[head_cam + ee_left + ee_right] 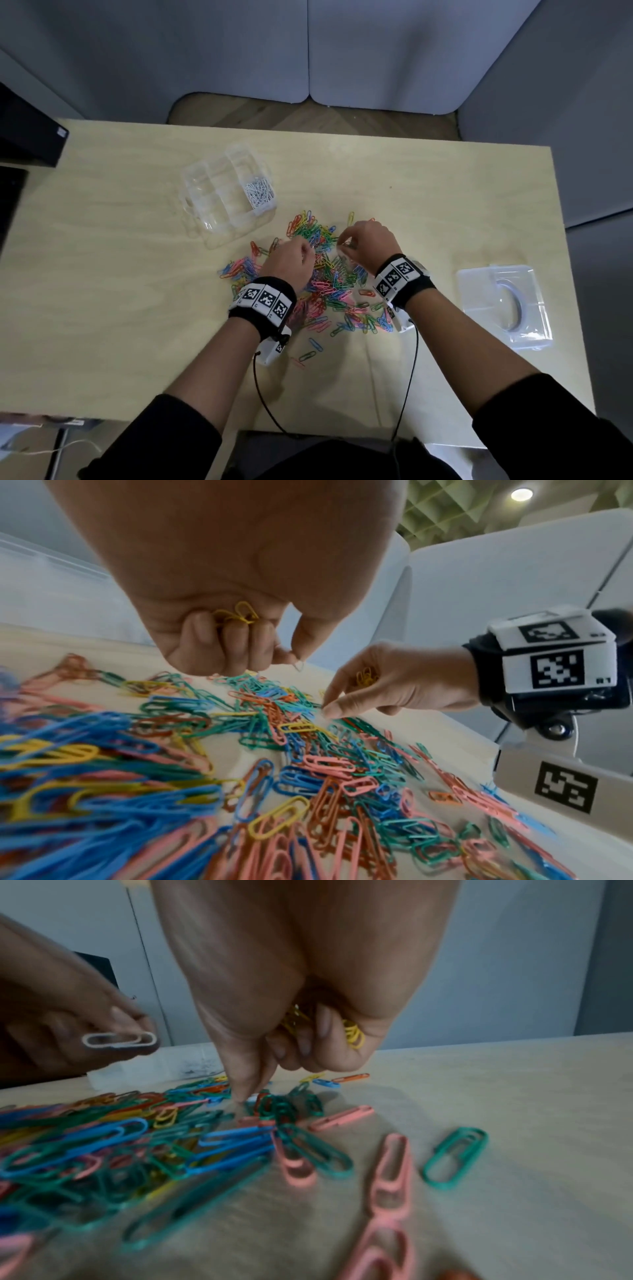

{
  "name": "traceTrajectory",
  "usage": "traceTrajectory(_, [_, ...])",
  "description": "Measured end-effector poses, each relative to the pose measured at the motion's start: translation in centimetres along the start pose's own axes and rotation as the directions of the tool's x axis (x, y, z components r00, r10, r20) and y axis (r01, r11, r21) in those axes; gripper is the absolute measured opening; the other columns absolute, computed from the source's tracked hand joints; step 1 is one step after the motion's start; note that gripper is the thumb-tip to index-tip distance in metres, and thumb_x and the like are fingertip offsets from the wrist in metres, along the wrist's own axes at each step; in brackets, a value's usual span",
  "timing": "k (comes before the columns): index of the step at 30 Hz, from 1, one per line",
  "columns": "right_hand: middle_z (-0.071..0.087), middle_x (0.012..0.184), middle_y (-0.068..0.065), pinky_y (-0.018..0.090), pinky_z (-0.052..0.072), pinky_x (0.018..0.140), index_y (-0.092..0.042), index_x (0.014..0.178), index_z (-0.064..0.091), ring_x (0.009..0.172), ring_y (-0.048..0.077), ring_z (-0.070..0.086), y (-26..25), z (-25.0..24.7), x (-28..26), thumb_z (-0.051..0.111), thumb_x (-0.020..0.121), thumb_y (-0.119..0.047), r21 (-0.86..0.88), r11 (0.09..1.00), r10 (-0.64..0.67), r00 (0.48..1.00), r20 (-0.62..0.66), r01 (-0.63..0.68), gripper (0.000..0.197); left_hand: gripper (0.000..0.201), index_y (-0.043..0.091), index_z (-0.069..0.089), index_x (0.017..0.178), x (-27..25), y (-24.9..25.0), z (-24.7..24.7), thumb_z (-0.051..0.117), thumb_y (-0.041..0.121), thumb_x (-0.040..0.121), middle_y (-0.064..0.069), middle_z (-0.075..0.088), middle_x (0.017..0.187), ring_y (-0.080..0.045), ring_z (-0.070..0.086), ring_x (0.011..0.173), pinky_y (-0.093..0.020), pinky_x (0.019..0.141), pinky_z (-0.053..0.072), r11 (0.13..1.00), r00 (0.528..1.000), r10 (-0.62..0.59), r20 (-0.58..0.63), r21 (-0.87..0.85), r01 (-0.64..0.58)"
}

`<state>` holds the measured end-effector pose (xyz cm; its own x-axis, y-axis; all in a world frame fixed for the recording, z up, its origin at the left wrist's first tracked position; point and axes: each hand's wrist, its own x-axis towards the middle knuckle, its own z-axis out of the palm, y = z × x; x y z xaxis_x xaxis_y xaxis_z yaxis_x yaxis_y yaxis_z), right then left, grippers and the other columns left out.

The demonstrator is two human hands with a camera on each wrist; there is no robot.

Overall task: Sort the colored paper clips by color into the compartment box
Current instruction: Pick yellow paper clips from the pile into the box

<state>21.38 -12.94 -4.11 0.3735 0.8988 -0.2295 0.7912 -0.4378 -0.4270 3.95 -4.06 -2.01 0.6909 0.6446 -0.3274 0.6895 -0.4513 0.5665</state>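
Observation:
A mixed pile of colored paper clips lies on the table's middle. My left hand hovers over its left part, with a few yellow clips tucked under its curled fingers and a white clip pinched between thumb and forefinger. My right hand is over the pile's far right, gripping a bunch of yellow clips in its palm, while its index fingertip touches down among green clips. The clear compartment box stands at the far left; one compartment holds white clips.
The box's clear lid lies at the table's right side. A dark object sits off the far left corner. Stray clips lie near the front of the pile. Cables run from both wrists toward my body.

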Motion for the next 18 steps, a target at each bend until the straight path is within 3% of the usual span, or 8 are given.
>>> traceTrajectory(4, [0.073, 0.096, 0.001, 0.035, 0.059, 0.071, -0.021, 0.094, 0.078, 0.079, 0.02, 0.068, -0.7, -0.1, 0.4, 0.061, 0.094, -0.029, -0.071, 0.997, 0.039, 0.996, 0.078, -0.033, 0.018, 0.023, 0.014, 0.043, 0.079, -1.4, -1.3, -0.8, 0.038, 0.024, 0.099, -0.002, 0.04, 0.061, -0.019, 0.033, 0.051, -0.035, 0.051, 0.029, 0.996, 0.999, -0.014, -0.042, -0.086, 0.01])
traceTrajectory(6, [0.073, 0.095, 0.003, 0.037, 0.059, 0.072, -0.016, 0.094, 0.076, 0.079, 0.021, 0.068, -0.6, 0.1, 0.2, 0.058, 0.096, -0.028, -0.074, 0.996, 0.058, 0.992, 0.116, -0.05, 0.022, 0.023, 0.019, 0.04, 0.076, -2.1, -2.0, -1.6, 0.039, 0.023, 0.099, -0.003, 0.04, 0.058, -0.019, 0.033, 0.049, -0.033, 0.05, 0.027, 0.994, 0.997, -0.014, -0.071, -0.11, 0.006])
traceTrajectory(9, [0.071, 0.085, -0.001, 0.03, 0.053, 0.069, -0.016, 0.09, 0.072, 0.073, 0.013, 0.064, 0.2, -0.3, 0.0, 0.062, 0.095, -0.031, 0.159, 0.98, 0.108, 0.991, 0.074, -0.119, 0.018, 0.024, 0.02, 0.044, 0.073, -3.1, -3.1, -3.2, 0.045, 0.025, 0.097, -0.003, 0.045, 0.057, -0.018, 0.036, 0.049, -0.031, 0.051, 0.029, 0.989, 0.989, -0.045, -0.143, -0.146, 0.024])
traceTrajectory(13, [0.063, 0.072, -0.018, 0.017, 0.04, 0.058, -0.015, 0.085, 0.071, 0.058, -0.004, 0.053, -1.1, -3.2, 0.2, 0.069, 0.091, -0.033, 0.616, 0.758, 0.191, 0.976, 0.105, -0.214, 0.019, 0.021, 0.02, 0.055, 0.069, -2.8, -4.5, -6.1, 0.056, 0.025, 0.089, 0.001, 0.045, 0.051, -0.015, 0.038, 0.047, -0.027, 0.051, 0.035, 0.985, 0.965, -0.11, -0.238, -0.154, 0.075])
traceTrajectory(15, [0.058, 0.06, -0.022, 0.016, 0.037, 0.05, -0.012, 0.085, 0.07, 0.05, -0.002, 0.048, -2.7, -4.7, 0.6, 0.072, 0.089, -0.031, 0.721, 0.657, 0.201, 0.973, 0.113, -0.22, 0.019, 0.021, 0.021, 0.059, 0.069, -1.4, -5.2, -7.7, 0.059, 0.027, 0.089, 0.001, 0.045, 0.049, -0.017, 0.04, 0.046, -0.027, 0.051, 0.038, 0.985, 0.949, -0.133, -0.287, -0.142, 0.095])
traceTrajectory(18, [0.049, 0.058, -0.009, 0.025, 0.032, 0.048, -0.014, 0.084, 0.073, 0.053, 0.01, 0.038, -5.0, -6.1, 1.8, 0.073, 0.087, -0.031, 0.792, 0.573, 0.209, 0.972, 0.108, -0.211, 0.017, 0.019, 0.025, 0.063, 0.071, 1.6, -5.6, -9.8, 0.06, 0.028, 0.089, 0.005, 0.045, 0.05, -0.014, 0.043, 0.047, -0.024, 0.049, 0.035, 0.991, 0.932, -0.128, -0.338, -0.091, 0.103])
